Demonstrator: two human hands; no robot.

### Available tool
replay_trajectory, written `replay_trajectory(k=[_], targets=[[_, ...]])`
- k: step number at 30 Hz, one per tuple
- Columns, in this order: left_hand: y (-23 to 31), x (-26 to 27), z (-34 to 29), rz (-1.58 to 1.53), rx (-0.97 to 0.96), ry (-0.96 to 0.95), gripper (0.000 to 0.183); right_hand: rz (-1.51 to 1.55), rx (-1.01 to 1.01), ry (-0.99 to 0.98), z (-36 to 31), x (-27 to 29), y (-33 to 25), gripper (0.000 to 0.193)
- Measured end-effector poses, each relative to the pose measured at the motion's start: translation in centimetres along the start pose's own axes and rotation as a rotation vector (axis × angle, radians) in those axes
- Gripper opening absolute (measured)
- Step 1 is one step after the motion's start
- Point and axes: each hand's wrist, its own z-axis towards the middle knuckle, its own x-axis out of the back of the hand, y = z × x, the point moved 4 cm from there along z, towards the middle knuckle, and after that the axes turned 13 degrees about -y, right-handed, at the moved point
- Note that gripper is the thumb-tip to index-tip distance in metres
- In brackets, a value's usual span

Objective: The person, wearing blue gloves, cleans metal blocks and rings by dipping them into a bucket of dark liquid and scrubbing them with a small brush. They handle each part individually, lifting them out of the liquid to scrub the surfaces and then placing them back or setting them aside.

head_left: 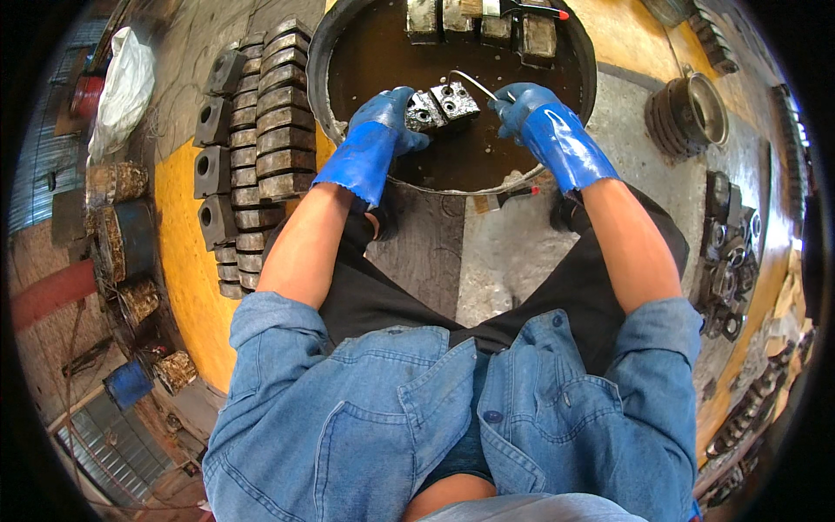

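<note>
My left hand (pixel 381 120), in a blue rubber glove, grips the left end of a wet, dark metal block (pixel 454 101) with round holes, over the tub's brown liquid. The block looks split by a seam across its middle; part of it is hidden by my fingers. In my right hand (pixel 524 106), gloved the same way, is a thin bent metal rod (pixel 474 81). Its curved end reaches over to the top of the block; whether it enters a hole I cannot tell. Both hands are inside the rim of a round black tub (pixel 317 83).
Several metal blocks (pixel 496 28) and a brush (pixel 541 10) sit at the tub's far side. Another brush (pixel 503 198) lies by its near rim. Stacked blocks (pixel 287 113) stand left; metal rings (pixel 703 96) and loose parts (pixel 729 261) are right.
</note>
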Motion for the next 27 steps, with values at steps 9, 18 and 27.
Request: replay_trajectory(k=[9,18,27], targets=[[-0.9,-0.5,0.7,-0.015,-0.011,0.022,0.083,0.069,-0.012,-0.037,1.0,-1.1,0.6,0.028],[-0.5,-0.7,-0.3,-0.004,-0.007,0.057,0.079,0.150,0.064,-0.114,-1.5,-1.3,0.0,0.030],[-1.1,-0.8,0.4,-0.026,-0.030,0.003,0.084,-0.255,0.025,-0.057,-0.2,1.0,0.7,0.029]])
